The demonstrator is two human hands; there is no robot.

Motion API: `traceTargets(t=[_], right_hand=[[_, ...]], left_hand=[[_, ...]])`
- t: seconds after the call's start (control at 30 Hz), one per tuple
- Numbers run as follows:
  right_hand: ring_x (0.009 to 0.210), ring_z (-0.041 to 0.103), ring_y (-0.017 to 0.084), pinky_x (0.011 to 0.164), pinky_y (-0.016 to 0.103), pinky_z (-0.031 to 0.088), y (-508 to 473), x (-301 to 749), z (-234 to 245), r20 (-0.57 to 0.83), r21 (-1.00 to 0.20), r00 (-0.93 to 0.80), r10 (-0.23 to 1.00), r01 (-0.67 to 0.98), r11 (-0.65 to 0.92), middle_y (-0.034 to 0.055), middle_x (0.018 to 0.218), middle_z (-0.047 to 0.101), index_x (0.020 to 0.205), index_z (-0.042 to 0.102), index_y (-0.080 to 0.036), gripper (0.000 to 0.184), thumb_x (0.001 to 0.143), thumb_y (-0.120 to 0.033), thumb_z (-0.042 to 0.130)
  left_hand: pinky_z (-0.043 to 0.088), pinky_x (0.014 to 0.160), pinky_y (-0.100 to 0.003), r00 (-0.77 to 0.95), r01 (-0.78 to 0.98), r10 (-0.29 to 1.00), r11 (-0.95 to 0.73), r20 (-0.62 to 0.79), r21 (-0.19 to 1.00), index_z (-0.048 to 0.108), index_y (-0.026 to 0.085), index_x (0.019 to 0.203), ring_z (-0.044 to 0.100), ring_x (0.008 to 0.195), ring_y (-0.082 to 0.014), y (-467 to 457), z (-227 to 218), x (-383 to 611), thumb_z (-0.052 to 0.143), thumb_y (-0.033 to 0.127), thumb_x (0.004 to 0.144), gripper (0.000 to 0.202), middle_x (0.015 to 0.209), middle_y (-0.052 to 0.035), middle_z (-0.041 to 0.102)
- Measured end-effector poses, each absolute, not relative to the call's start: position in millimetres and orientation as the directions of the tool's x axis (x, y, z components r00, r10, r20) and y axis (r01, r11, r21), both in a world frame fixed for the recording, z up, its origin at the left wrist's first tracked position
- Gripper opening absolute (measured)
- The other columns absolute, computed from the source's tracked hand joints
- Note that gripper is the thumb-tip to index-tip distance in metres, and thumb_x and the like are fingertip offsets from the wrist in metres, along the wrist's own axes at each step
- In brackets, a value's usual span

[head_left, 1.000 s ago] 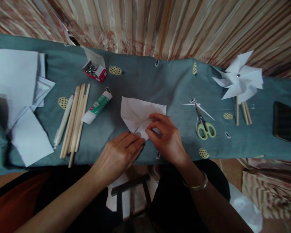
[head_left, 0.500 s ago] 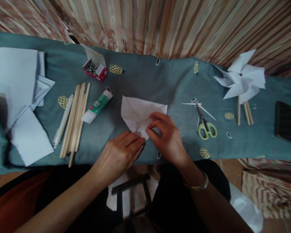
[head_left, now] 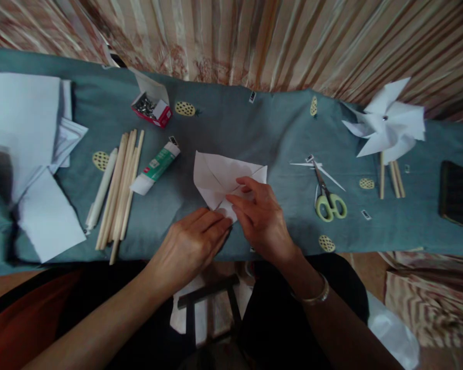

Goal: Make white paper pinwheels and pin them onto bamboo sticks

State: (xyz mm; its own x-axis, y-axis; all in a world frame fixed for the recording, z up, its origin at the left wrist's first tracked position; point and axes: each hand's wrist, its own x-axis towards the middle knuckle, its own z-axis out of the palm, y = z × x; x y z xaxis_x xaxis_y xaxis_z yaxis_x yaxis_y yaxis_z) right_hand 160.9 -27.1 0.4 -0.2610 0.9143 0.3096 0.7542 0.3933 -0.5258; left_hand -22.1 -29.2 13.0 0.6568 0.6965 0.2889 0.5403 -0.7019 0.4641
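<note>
A white sheet of paper (head_left: 210, 172) with diagonal crease lines lies on the cloth in front of me. My left hand (head_left: 195, 239) is closed at its near edge, fingers together over a corner; the thumb is mostly hidden. Over the paper's right part is my right hand (head_left: 260, 216), its index and middle fingers stretched out and apart across the creases, touching or just above the surface. Part of the sheet is hidden beneath both hands. To the right lie green-handled scissors (head_left: 331, 206) beside thin white paper strips (head_left: 332, 177).
On the left are stacked white papers (head_left: 23, 113), a white stick-like tube (head_left: 101, 190), wooden sticks (head_left: 118, 190), a green-and-white glue tube (head_left: 156, 168) and a red box of metal pins (head_left: 154, 109). A paper pinwheel (head_left: 393, 121), more sticks (head_left: 396, 180) and a phone (head_left: 454, 192) lie right.
My right hand's fingers have shifted slightly left over the paper and stretched out more. My left hand stays at the near edge, and the paper has hardly moved.
</note>
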Motion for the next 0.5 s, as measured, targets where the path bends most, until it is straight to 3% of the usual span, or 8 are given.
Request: traceTargets(t=[0.23, 0.5], right_hand=[[0.113, 0.051, 0.027, 0.092, 0.046, 0.052, -31.4, 156.9, 1.6, 0.285, -0.376, -0.343, 0.895, 0.819, 0.434, 0.0149, 0.13, 0.053, 0.113, 0.064, -0.016, 0.032, 0.091, -0.006, 0.044], [0.113, 0.052, 0.028, 0.086, 0.042, 0.049, -33.5, 144.4, -2.9, 0.315, -0.249, -0.352, 0.881, 0.865, 0.435, 0.0169, 0.127, 0.059, 0.107, 0.064, -0.012, 0.026, 0.097, -0.013, 0.04]], left_hand=[[0.06, 0.068, -0.034, 0.66, 0.531, 0.694, -0.702, 0.287, 0.475, 0.065, 0.007, 0.103, 0.065, 0.08, -0.0204, -28.7, 13.9, -21.0, 0.054, 0.014, 0.092, 0.017, 0.091, -0.0096, 0.069], [0.059, 0.069, -0.035, 0.656, 0.562, 0.707, -0.691, 0.263, 0.454, 0.064, 0.011, 0.098, 0.064, 0.08, -0.0203, -29.0, 17.6, -19.2, 0.051, 0.02, 0.094, 0.016, 0.09, -0.0085, 0.067]])
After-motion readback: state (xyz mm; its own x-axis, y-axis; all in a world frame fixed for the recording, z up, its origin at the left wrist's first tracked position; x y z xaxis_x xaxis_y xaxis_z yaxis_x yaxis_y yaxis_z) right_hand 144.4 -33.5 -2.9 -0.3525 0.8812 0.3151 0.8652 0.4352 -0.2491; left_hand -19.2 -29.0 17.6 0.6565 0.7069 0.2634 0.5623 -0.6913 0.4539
